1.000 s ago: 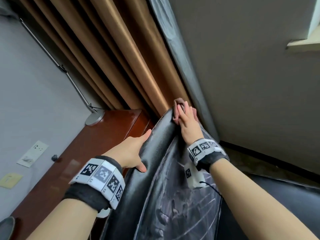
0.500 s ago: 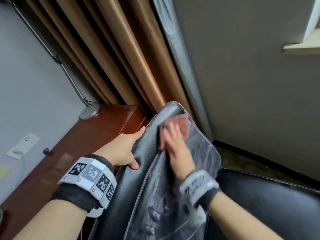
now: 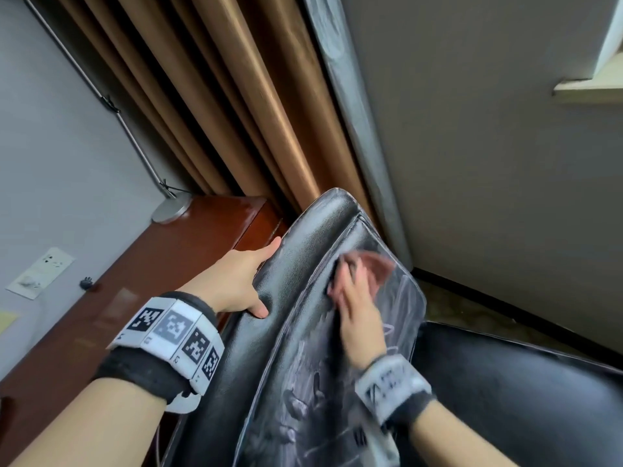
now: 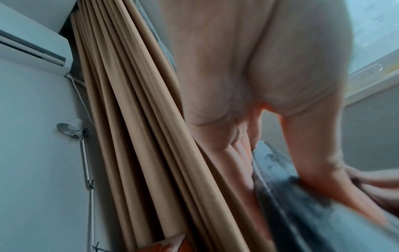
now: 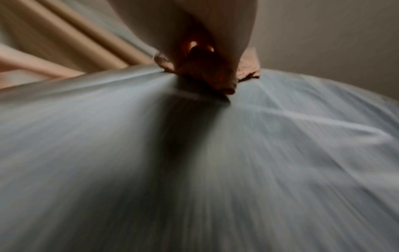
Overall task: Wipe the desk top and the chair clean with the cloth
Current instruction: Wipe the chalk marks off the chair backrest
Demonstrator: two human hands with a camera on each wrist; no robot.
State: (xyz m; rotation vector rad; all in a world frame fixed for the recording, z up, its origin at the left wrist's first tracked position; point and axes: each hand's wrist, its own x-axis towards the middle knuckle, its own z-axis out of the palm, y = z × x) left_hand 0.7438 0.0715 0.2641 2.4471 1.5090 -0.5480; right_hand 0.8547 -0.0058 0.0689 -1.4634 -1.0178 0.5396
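The black leather chair back (image 3: 303,251) stands tilted in the middle of the head view, its front face shiny with wipe streaks. My left hand (image 3: 266,278) grips its left edge, thumb on the front and fingers behind; the left wrist view shows the same hand (image 4: 280,187) on the chair back (image 4: 276,167). My right hand (image 3: 350,278) presses a reddish-brown cloth (image 3: 379,267) flat against the upper front of the back, blurred by motion. In the right wrist view the cloth (image 5: 211,80) is bunched under the palm on the chair surface (image 5: 215,153).
A reddish wooden desk (image 3: 161,284) runs along the left wall, with a round metal lamp base (image 3: 170,207) at its far end. Tan curtains (image 3: 236,112) hang behind the chair. The black chair seat (image 3: 522,399) lies at the lower right.
My right hand has slid the cloth from the top edge of the chair back down onto its front face. The left hand keeps its hold on the edge.
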